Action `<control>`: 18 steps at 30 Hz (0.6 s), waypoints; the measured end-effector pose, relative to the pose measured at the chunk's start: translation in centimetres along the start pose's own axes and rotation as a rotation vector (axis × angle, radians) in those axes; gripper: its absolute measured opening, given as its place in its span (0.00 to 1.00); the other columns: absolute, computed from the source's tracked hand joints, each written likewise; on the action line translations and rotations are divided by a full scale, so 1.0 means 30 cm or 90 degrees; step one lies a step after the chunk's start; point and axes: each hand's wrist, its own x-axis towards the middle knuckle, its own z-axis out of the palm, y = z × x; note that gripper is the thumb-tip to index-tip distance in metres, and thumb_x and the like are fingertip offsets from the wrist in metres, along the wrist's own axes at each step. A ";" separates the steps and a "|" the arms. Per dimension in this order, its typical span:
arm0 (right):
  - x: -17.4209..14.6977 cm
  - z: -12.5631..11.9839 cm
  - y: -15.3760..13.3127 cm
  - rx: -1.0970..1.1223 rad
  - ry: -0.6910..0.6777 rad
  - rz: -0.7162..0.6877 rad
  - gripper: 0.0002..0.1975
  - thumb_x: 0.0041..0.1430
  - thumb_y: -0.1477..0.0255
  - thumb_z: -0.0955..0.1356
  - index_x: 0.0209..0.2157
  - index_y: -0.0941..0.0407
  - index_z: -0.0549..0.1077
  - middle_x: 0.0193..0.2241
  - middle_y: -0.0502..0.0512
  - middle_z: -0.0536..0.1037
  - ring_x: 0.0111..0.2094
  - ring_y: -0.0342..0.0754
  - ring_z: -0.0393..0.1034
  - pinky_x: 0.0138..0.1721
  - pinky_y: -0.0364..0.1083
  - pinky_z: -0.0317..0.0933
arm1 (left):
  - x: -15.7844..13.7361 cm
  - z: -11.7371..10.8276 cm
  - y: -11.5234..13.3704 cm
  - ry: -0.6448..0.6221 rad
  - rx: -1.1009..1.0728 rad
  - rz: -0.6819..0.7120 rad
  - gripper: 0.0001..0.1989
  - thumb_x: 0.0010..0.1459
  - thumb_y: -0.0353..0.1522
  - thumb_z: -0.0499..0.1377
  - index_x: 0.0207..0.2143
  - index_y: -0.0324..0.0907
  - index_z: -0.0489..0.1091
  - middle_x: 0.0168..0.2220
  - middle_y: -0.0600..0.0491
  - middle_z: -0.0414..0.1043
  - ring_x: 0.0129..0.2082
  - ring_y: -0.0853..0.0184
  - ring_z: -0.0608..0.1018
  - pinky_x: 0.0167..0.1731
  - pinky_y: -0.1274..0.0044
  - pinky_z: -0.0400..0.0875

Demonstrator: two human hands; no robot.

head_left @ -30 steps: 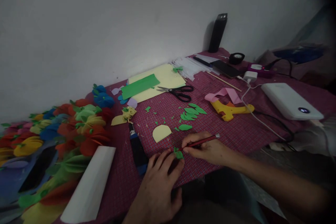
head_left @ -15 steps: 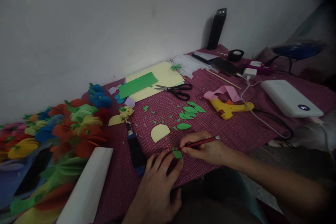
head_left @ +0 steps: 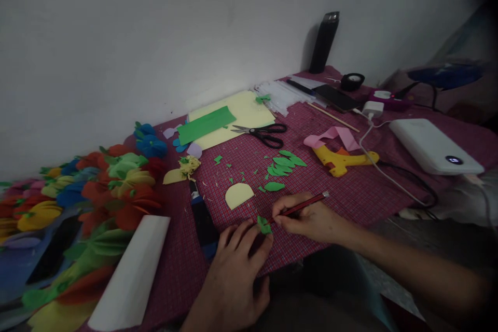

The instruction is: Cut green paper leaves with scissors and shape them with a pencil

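Note:
A red pencil [head_left: 301, 204] is pinched in my right hand [head_left: 307, 218], its tip at a small green paper piece [head_left: 264, 225]. My left hand [head_left: 241, 264] lies palm down at the table's front edge, fingers spread. One of its fingertips rests on the near edge of the green piece and covers part of it. Just beyond my hands are a cream half-round paper piece [head_left: 239, 195] and a cut green paper leaf [head_left: 274, 187]. More green leaves [head_left: 282, 163] lie in a cluster behind. Any marks on the green piece are too small to make out.
A dark-handled cutter [head_left: 203, 223] lies left of my hand, near a white roll [head_left: 132, 275] and many paper flowers [head_left: 128, 176]. Scissors [head_left: 264, 133] and cream sheets [head_left: 210, 137] are behind. Right are a yellow glue gun [head_left: 338, 160], power bank [head_left: 431, 145] and cables.
The pencil and my right hand have shifted slightly right, showing more of the green piece, which looks turned a little. My left hand stays nearly in place. The whole view has moved slightly.

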 end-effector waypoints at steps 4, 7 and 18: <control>0.000 -0.001 -0.003 -0.021 -0.019 0.004 0.05 0.53 0.76 0.64 0.30 0.56 0.72 0.26 0.49 0.73 0.29 0.43 0.66 0.32 0.41 0.61 | -0.002 -0.001 0.002 -0.005 -0.001 -0.005 0.34 0.46 0.29 0.56 0.59 0.46 0.56 0.58 0.47 0.57 0.59 0.54 0.57 0.56 0.57 0.50; 0.001 -0.002 -0.006 -0.035 -0.021 -0.001 0.04 0.54 0.75 0.65 0.29 0.56 0.72 0.26 0.49 0.74 0.29 0.43 0.67 0.32 0.41 0.61 | -0.003 -0.002 0.003 -0.006 -0.001 -0.004 0.34 0.46 0.29 0.56 0.59 0.46 0.56 0.58 0.47 0.57 0.59 0.54 0.57 0.56 0.57 0.50; 0.003 -0.007 -0.003 -0.048 -0.025 -0.014 0.04 0.51 0.75 0.65 0.27 0.56 0.72 0.23 0.48 0.72 0.26 0.43 0.65 0.29 0.41 0.59 | 0.001 0.006 0.001 0.005 0.000 0.001 0.34 0.46 0.29 0.55 0.59 0.45 0.56 0.57 0.46 0.57 0.58 0.53 0.57 0.55 0.56 0.50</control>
